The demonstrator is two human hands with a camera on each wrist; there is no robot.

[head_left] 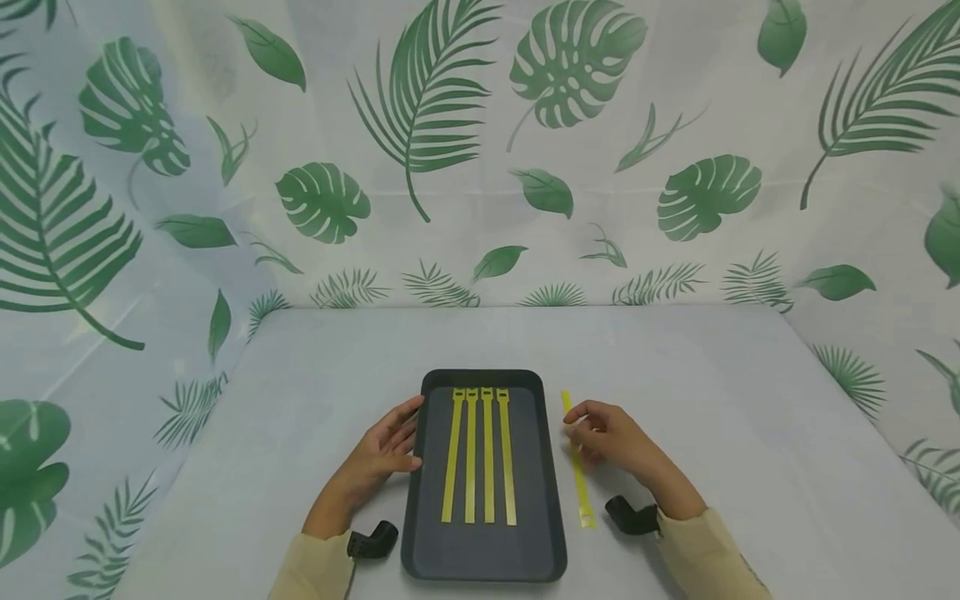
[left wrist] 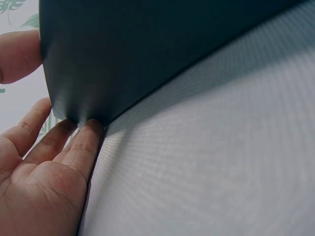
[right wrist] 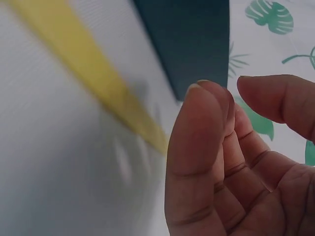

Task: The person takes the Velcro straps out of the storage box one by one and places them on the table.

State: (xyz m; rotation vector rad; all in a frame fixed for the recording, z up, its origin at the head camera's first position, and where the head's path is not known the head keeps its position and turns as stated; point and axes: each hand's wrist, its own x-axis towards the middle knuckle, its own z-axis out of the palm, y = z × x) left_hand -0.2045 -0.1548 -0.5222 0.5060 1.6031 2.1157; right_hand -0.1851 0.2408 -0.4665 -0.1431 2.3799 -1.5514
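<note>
A dark grey rectangular tray point(head_left: 487, 557) lies on the white table, with several yellow cable straps point(head_left: 488, 458) side by side in it, slotted heads at the far end. My left hand point(head_left: 373, 457) rests against the tray's left side, fingertips and thumb touching its outer wall point(left wrist: 128, 49). Right of the tray, another yellow strap point(head_left: 582, 496) lies lengthwise on the table, its slotted head toward me. My right hand point(head_left: 618, 437) hovers over the far half of that strap. In the right wrist view, thumb and fingers point(right wrist: 194, 147) are apart, with the strap point(right wrist: 83, 54) beyond them.
The white table point(head_left: 690, 375) extends to both sides of the tray. A leaf-patterned curtain point(head_left: 465, 167) hangs behind it and at the sides. A black wrist device point(head_left: 373, 540) sits at the left cuff, and another black device point(head_left: 632, 515) at the right cuff.
</note>
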